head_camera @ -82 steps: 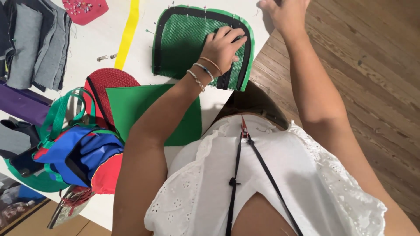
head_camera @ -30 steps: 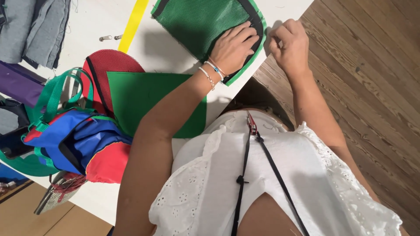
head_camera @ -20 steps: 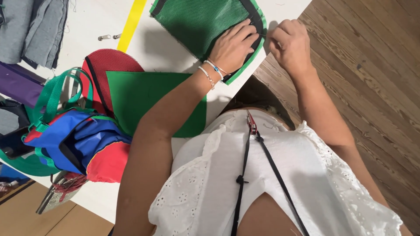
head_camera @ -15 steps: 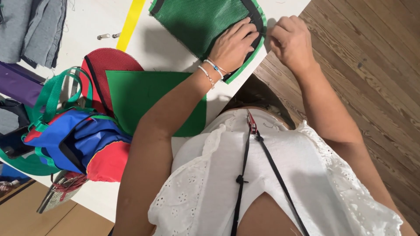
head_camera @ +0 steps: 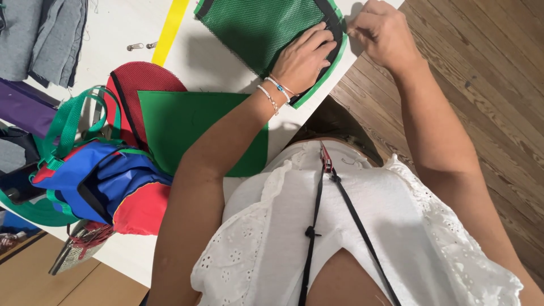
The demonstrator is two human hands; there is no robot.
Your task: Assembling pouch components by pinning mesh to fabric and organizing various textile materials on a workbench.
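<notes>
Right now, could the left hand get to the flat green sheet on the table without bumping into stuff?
Probably yes. The left hand rests on the green mesh panel, and the green sheet lies bare beside that forearm, with nothing on its near part. The hand would only need to draw back; the red mesh piece sits off to the side.

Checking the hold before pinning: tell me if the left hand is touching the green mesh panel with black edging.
Touching. The head view shows the left hand pressed flat on the green mesh panel, fingers reaching its black edging.

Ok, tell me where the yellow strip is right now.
In the head view the yellow strip lies at top left on the white table, between the grey fabric and the green mesh panel.
</notes>
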